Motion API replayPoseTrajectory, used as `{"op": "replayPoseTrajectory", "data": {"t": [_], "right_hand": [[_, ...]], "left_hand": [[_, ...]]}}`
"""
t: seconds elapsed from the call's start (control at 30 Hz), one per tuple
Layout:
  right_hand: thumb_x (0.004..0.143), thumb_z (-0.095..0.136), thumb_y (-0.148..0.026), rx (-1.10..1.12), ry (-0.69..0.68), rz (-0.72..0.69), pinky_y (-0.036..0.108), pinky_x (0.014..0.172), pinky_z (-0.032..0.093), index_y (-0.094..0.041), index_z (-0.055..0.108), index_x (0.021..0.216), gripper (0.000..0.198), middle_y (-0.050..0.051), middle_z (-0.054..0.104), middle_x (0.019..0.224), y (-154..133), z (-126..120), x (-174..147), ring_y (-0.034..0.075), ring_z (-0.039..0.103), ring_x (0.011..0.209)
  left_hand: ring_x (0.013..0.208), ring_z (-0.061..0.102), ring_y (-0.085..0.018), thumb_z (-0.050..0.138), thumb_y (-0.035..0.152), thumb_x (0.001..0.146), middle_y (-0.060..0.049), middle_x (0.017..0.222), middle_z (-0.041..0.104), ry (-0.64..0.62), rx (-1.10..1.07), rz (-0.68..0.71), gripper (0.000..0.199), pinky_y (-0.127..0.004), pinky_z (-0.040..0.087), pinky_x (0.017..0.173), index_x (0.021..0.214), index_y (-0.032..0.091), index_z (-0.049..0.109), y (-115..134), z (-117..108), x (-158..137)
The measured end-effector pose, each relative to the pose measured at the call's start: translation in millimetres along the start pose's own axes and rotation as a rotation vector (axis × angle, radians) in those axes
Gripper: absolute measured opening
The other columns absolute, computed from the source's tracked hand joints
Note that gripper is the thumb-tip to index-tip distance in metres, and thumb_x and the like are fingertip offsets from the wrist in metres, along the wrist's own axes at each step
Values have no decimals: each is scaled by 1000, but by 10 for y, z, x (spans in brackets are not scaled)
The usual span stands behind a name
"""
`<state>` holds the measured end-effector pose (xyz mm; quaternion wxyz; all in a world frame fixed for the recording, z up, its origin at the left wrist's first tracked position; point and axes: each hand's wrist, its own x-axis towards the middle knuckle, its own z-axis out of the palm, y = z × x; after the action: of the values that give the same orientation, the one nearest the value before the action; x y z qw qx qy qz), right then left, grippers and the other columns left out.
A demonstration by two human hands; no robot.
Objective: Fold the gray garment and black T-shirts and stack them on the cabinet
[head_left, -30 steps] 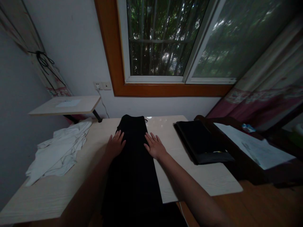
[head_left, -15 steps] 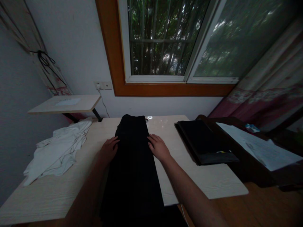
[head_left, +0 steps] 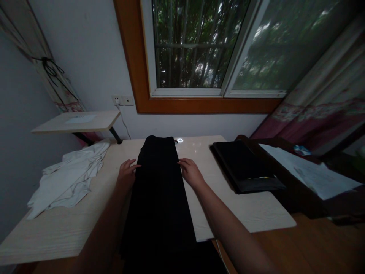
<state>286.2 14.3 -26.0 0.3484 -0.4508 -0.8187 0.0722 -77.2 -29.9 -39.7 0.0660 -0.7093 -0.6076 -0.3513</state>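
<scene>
A pair of black trousers (head_left: 159, 201), folded lengthwise into a long strip, lies down the middle of the pale wooden table (head_left: 236, 213). Its near end reaches the table's front edge, where it merges with other dark cloth below. My left hand (head_left: 127, 175) is at the strip's left edge; one fingertip touches the cloth while another finger stands raised apart from it. On the opposite edge, my right hand (head_left: 192, 173) pinches the cloth between thumb and closed fingers.
A crumpled white cloth (head_left: 71, 179) lies at left, below a small raised shelf (head_left: 76, 121). To the right sits a stack of folded black items (head_left: 242, 163). Beyond the table's right side, a dark piece of furniture holds a white sheet (head_left: 308, 171). A window (head_left: 199, 45) is ahead.
My left hand has drawn slightly outward and its fingers have lifted off the cloth's edge. My right hand's fingers have closed from lying flat to a pinch. The view has tilted slightly.
</scene>
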Motion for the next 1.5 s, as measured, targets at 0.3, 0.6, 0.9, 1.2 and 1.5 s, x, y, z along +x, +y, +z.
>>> {"op": "replayPoseTrajectory", "data": {"t": [0.3, 0.6, 0.9, 1.2, 1.5], "right_hand": [[90, 53, -6, 46, 13, 0, 40, 104, 47, -25, 74, 113, 36, 6, 69, 121, 9, -10, 3, 23, 58, 116], [90, 54, -10, 52, -25, 60, 39, 100, 47, -25, 73, 104, 28, 6, 68, 114, -71, -70, 19, 23, 59, 110], [90, 54, -9, 20, -32, 57, 37, 97, 48, -23, 71, 100, 24, 7, 66, 107, -131, -125, 26, 23, 58, 104], [89, 55, -7, -13, -27, 46, 36, 95, 47, -23, 69, 100, 24, 6, 65, 106, -146, -144, 13, 23, 58, 102], [98, 53, -17, -64, -66, 13, 38, 97, 47, -25, 71, 110, 23, 7, 66, 111, -139, -158, -16, 23, 58, 107]], "left_hand": [[125, 56, -27, 46, 13, 89, -8, 126, 68, -20, -19, 0, 34, -50, 43, 110, 98, 25, 77, 82, -45, 9], [105, 65, -24, 45, 5, 76, -5, 112, 73, -32, -39, -47, 35, -47, 48, 100, 80, 24, 74, 119, -132, 33], [93, 63, -23, 47, 4, 74, -4, 92, 71, -13, -27, -62, 35, -43, 49, 93, 71, 26, 74, 78, -108, 18], [94, 62, -25, 51, 9, 75, -5, 89, 70, -63, -16, -43, 30, -46, 48, 95, 71, 26, 75, 157, -203, 9], [104, 59, -23, 45, 19, 93, -5, 103, 69, -236, -109, 70, 34, -44, 45, 99, 104, 29, 76, 14, -389, -105]]}}
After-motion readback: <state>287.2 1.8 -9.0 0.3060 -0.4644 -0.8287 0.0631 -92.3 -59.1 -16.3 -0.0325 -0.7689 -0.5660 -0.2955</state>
